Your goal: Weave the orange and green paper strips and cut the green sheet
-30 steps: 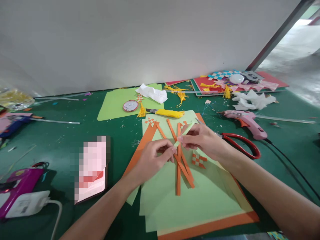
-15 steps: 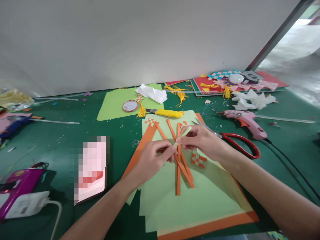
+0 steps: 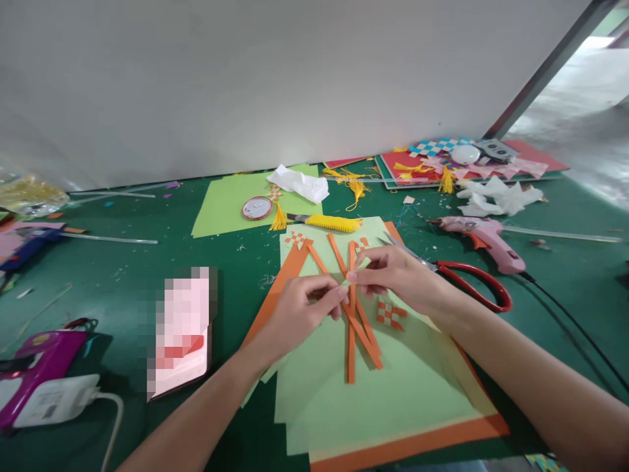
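Observation:
Between both hands is a narrow pale green paper strip point(image 3: 362, 265). My left hand point(image 3: 314, 303) pinches its lower end between thumb and finger. With its fingers closed, my right hand point(image 3: 388, 272) grips the strip's upper part, and a short end sticks out above. Beneath my hands, several orange paper strips point(image 3: 350, 354) cross each other on a stack of pale green sheets point(image 3: 393, 406). Just right of them lies a small woven orange and green paper piece point(image 3: 389, 314). My fingers hide where the orange strips cross.
Red-handled scissors point(image 3: 474, 282) and a pink glue gun point(image 3: 484, 239) lie right of my right arm. Beyond the sheets is a yellow utility knife point(image 3: 334, 223), near a round tin point(image 3: 257, 208) and crumpled tissue point(image 3: 299, 183). A phone point(image 3: 181, 334) stands left of my left arm.
The green strip's free end above my right hand looks shorter and lower. Both hands keep nearly the same place and grip.

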`<act>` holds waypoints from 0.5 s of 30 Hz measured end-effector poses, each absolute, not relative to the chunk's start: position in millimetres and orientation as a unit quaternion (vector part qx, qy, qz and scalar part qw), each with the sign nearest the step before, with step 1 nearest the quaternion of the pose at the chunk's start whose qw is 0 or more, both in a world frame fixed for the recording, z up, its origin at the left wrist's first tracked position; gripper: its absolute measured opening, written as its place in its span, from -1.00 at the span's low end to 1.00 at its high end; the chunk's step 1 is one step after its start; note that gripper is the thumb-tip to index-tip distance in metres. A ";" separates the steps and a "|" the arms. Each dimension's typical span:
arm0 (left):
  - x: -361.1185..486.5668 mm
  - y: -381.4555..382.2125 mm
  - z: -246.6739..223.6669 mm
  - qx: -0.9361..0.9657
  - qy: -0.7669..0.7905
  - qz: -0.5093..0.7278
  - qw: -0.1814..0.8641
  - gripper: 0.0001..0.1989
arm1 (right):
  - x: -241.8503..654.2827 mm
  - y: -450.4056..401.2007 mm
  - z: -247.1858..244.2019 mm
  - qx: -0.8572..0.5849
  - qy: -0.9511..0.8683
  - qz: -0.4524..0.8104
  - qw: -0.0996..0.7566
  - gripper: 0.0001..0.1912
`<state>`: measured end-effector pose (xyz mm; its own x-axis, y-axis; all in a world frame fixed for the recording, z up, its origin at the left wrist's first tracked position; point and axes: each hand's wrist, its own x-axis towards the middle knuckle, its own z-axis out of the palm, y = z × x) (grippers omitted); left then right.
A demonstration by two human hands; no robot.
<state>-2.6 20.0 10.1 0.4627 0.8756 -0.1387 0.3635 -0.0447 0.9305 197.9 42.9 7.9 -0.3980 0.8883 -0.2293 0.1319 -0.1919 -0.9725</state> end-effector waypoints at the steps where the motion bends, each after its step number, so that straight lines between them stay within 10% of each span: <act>1: -3.0 20.1 10.7 0.677 0.455 0.248 0.522 -0.67 | 200.6 44.6 8.9 -0.458 -0.561 0.616 0.310 -0.66; 15: -5.2 23.7 9.9 0.637 0.456 0.261 0.564 -0.70 | 229.6 60.2 21.3 -0.488 -0.505 0.584 0.407 -0.65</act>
<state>-5.2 23.7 9.9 0.4475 0.8755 -0.1822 0.2861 0.0529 0.9567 229.6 60.2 21.3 -0.1923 0.9684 -0.1592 0.0166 -0.1589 -0.9871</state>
